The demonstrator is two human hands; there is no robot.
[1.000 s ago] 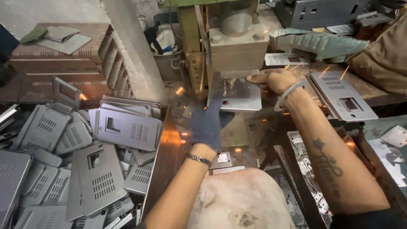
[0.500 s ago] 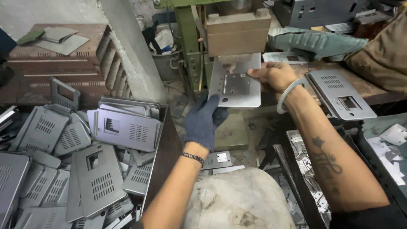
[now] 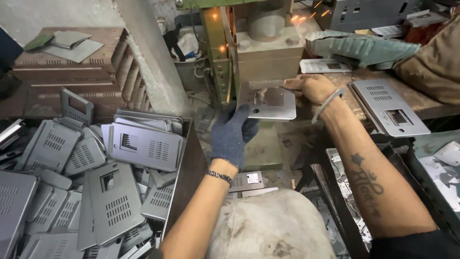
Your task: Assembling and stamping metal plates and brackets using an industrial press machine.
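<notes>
Knit-covered fingers of the left hand, in a dark blue woven glove, curl up under the near left corner of a flat metal plate, gripping it from below. The bare right hand pinches the plate's far right edge, thumb along the top, a smooth silver bangle loose on its wrist. The plate is a thin, dull grey rectangle with small punched holes and a square recess, held level just beneath the blocky, worn beige head of a green-framed press; orange sparks dot the machine's upper part. A beaded metal bracelet circles the left wrist. To the left, a dark bin holds a loose heap of grey sheet-metal covers, each stamped with rows of louvre slots and a rectangular window. On the rough wooden bench at right lies one more slotted cover, near a crumpled teal glove. A stained pale cloth lies below, between the forearms.
</notes>
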